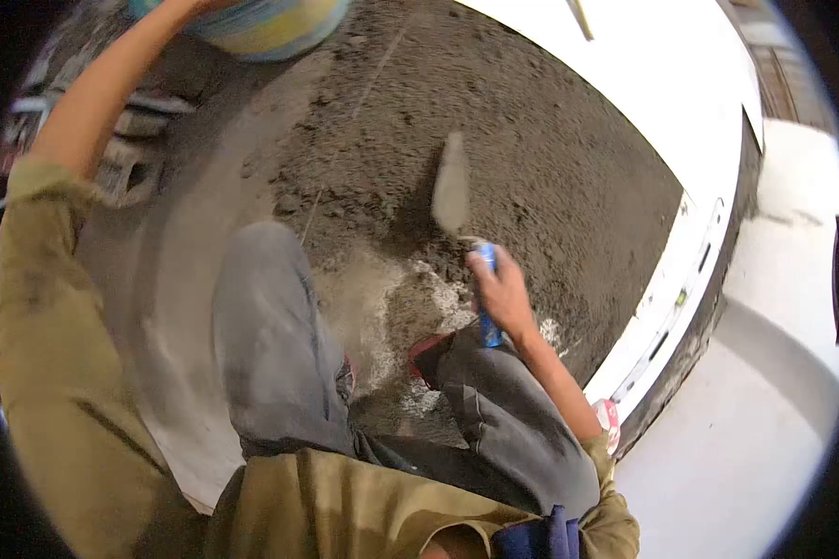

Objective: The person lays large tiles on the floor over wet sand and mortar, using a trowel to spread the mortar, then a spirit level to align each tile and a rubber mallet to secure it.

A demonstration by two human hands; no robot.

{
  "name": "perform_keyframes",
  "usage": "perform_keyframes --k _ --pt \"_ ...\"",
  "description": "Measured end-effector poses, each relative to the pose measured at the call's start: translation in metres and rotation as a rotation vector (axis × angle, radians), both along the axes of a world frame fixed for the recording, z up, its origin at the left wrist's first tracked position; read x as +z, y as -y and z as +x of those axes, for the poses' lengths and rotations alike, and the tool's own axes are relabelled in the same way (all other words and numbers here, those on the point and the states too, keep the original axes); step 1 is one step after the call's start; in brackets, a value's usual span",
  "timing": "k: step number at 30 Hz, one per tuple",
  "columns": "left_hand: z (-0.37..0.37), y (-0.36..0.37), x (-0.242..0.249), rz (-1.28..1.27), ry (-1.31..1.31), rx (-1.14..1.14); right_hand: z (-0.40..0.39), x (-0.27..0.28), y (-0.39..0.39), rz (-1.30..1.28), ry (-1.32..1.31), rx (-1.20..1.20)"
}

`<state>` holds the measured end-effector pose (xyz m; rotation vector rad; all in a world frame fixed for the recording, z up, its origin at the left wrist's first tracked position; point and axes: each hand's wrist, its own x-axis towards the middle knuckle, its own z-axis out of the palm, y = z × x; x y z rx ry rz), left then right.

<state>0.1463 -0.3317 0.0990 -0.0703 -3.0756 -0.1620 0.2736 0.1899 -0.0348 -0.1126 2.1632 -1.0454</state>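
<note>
My right hand is closed around the blue handle of a pointed trowel. The blade points away from me, over rough, dark mortar. At the top left, my left arm reaches to a blue and yellow bucket, which is smeared by motion. Only a sliver of my left hand shows at the bucket, its fingers cut off by the frame's edge. My bent knees are in front of me, beside a pale, powdery patch on the ground.
A spirit level lies along a white strip at the right. A large white tile borders the mortar at the top right. A thin string crosses the mortar. Blocks and rubble are at the left.
</note>
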Motion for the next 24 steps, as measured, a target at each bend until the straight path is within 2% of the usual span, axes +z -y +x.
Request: perform_keyframes --k 1,2,4,5,7,9,11,13,14,15,16,17,19,21,23,24 --pt "0.001 -0.002 0.0 -0.036 -0.009 0.033 -0.006 -0.013 -0.025 -0.016 0.025 -0.182" --pt "0.0 -0.005 0.005 -0.045 0.025 0.048 -0.019 -0.003 -0.044 0.006 0.065 -0.316" --pt "-0.006 0.014 -0.012 -0.023 0.068 0.029 -0.033 -0.045 -0.114 0.195 -0.227 -0.473" --pt "-0.01 0.033 -0.029 0.005 0.071 -0.002 -0.039 -0.022 -0.117 0.13 -0.087 -0.702" --pt "-0.014 0.039 -0.034 0.009 0.12 0.012 -0.038 -0.039 -0.156 0.134 -0.073 -0.819" --pt "-0.015 0.042 -0.031 0.0 0.16 0.041 -0.025 -0.033 -0.145 0.207 -0.047 -0.668" --pt "-0.014 0.04 -0.03 0.007 0.158 0.05 0.003 -0.043 -0.11 0.156 0.101 -0.656" --pt "-0.012 0.038 -0.028 0.024 0.151 0.052 0.031 -0.05 -0.076 0.409 -0.146 -0.209" --pt "-0.011 0.038 -0.029 0.034 0.143 0.066 0.037 -0.038 -0.056 0.235 -0.146 -0.17" --pt "-0.012 0.05 -0.034 0.068 0.126 0.019 0.034 -0.019 -0.043 0.119 0.067 -0.148" --pt "-0.016 0.064 -0.041 0.103 0.109 -0.038 0.031 -0.007 -0.043 0.105 0.027 -0.113" --pt "-0.017 0.064 -0.041 0.054 0.132 0.016 0.028 -0.001 -0.047 0.095 -0.012 -0.074" --pt "-0.014 0.053 -0.036 0.036 0.149 0.085 0.016 -0.016 -0.089 0.189 -0.164 -0.26" --pt "-0.012 0.043 -0.033 0.075 0.138 0.082 -0.018 -0.003 -0.142 0.307 -0.222 -0.495" --pt "-0.012 0.044 -0.035 0.048 0.168 0.174 -0.039 -0.021 -0.217 0.365 -0.154 -0.671" --pt "-0.013 0.044 -0.034 0.052 0.162 0.166 -0.046 -0.029 -0.249 0.423 -0.179 -0.657"
